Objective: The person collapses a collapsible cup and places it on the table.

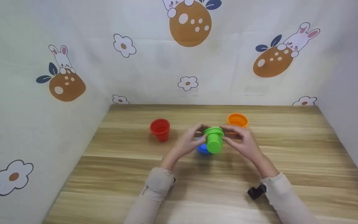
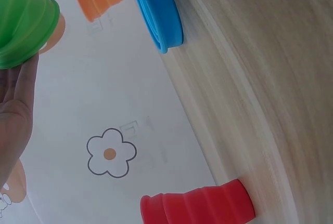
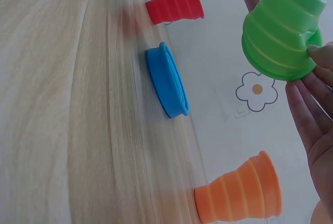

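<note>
A green collapsible cup (image 1: pixel 214 141) is held up above the table between both hands, tilted so its base faces the person. My left hand (image 1: pixel 189 141) grips its rim from the left. From the right, my right hand (image 1: pixel 242 143) pinches the rim, and in the right wrist view the green cup's wall (image 3: pixel 283 31) is dented near the thumb. Below and behind it, a blue collapsible cup (image 3: pixel 167 81) lies folded flat on the table. Part of that blue cup (image 1: pixel 203 147) is hidden by the green one in the head view.
A red cup (image 1: pixel 160 129) stands extended on the table to the left. An orange cup (image 1: pixel 237 119) stands behind my right hand, partly covered by it. Patterned cloth walls (image 1: pixel 154 68) enclose the wooden table (image 1: pixel 120 177) at the back and sides.
</note>
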Tool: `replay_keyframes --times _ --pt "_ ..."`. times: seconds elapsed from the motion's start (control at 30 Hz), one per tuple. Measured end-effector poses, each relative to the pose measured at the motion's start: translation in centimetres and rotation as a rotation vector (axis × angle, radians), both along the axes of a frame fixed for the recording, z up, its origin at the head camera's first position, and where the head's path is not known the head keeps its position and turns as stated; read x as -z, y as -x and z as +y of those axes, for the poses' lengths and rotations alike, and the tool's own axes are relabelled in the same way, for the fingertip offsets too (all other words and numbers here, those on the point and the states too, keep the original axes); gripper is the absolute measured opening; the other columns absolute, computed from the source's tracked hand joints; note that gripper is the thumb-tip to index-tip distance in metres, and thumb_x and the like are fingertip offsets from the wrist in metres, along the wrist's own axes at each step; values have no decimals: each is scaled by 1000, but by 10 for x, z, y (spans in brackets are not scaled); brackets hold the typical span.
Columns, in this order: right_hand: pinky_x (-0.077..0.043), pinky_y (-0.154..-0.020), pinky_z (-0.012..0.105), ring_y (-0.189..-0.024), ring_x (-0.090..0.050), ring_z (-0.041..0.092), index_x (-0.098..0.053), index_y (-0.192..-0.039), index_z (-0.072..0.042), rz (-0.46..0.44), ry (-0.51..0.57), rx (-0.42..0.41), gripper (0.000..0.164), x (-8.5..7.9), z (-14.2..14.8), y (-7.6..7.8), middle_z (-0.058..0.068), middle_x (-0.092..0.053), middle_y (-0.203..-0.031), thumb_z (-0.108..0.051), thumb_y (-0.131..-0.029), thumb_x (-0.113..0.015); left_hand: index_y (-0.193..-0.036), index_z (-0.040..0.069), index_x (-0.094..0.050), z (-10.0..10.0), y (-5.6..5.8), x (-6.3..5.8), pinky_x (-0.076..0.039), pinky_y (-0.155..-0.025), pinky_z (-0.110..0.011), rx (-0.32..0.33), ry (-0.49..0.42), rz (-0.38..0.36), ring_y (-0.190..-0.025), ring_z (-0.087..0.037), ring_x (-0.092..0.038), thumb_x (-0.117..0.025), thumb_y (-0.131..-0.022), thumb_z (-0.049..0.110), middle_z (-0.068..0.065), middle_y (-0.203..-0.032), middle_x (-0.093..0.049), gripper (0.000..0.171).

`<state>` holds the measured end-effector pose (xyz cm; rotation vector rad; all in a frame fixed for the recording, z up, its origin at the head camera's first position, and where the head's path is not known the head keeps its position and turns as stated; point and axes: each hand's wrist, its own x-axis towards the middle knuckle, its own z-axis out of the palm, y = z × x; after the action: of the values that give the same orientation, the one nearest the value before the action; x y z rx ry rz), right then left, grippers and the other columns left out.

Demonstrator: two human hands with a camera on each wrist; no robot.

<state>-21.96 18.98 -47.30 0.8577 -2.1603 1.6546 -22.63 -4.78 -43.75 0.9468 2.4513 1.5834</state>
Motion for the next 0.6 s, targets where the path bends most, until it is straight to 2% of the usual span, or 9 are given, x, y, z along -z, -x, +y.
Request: replay_keyframes --times 0.17,0.47,0.6 --pt "-58 -85 18 -101 -71 9 -66 -122 5 -18 9 -1 37 0 0 -1 25 -70 -116 7 -85 -71 -126 -7 -56 0 1 2 -53 -103 -43 -2 -28 9 -118 -34 -60 -55 -96 0 -24 -125 -63 30" --pt "-58 -86 20 -102 -71 9 -66 -121 7 -57 26 -5 36 1 0 -1 26 -70 -115 7 -85 -71 -126 -5 -56 -1 -1 0 -53 -104 -36 -19 -39 9 -119 -31 -60 -56 -97 1 -21 -125 -63 30" --pt "-58 -86 18 -100 -70 5 -67 -119 6 -71 18 14 35 0 -1 -1 26 -71 -113 6 -85 -72 -127 -5 -55 -1 -2 -1 -53 -104 -36 -25 -38 14 -120 -32 -60 -56 -97 2 -21 -125 -62 30"
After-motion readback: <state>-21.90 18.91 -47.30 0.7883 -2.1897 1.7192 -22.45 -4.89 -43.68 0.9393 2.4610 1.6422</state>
